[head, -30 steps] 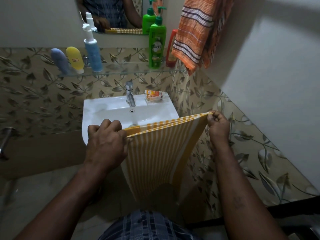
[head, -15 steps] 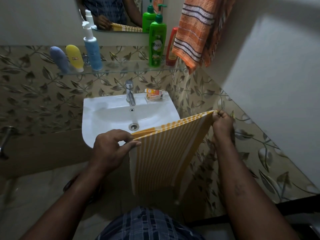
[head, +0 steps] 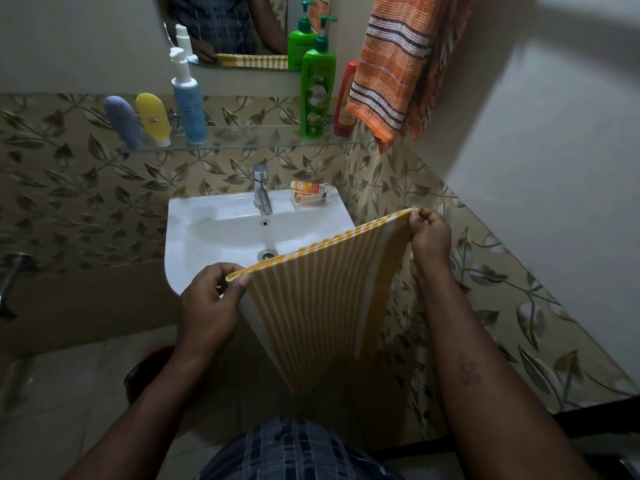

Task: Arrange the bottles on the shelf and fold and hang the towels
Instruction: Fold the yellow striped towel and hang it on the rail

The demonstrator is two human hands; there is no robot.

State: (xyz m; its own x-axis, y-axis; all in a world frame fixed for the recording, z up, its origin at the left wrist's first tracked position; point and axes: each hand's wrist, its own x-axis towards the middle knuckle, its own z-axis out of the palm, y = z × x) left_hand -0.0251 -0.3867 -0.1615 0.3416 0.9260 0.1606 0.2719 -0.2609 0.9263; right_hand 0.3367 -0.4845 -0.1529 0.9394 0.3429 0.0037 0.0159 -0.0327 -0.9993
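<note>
A folded yellow and white striped towel point(head: 318, 306) hangs in front of the sink, stretched between both hands. My left hand point(head: 211, 303) pinches its top left corner. My right hand point(head: 429, 237) pinches the top right corner, held higher. On the glass shelf point(head: 249, 145) stand a purple tube point(head: 123, 121), a yellow tube point(head: 154, 119), a blue pump bottle point(head: 188, 102), a green pump bottle point(head: 317, 88) and a red bottle point(head: 346, 98). An orange striped towel point(head: 398, 67) hangs at the upper right, partly covering the red bottle.
The white sink point(head: 194, 237) with a chrome tap point(head: 261, 188) is below the shelf; a small orange box point(head: 310, 192) lies on its rim. A mirror point(head: 242, 29) is above. Leaf-patterned tiles line both walls, and a metal fitting point(head: 14, 271) sticks out at the left.
My left hand shifted right and regripped the towel's left corner with thumb and fingers. The towel's top edge is now taut, and the drain shows behind it.
</note>
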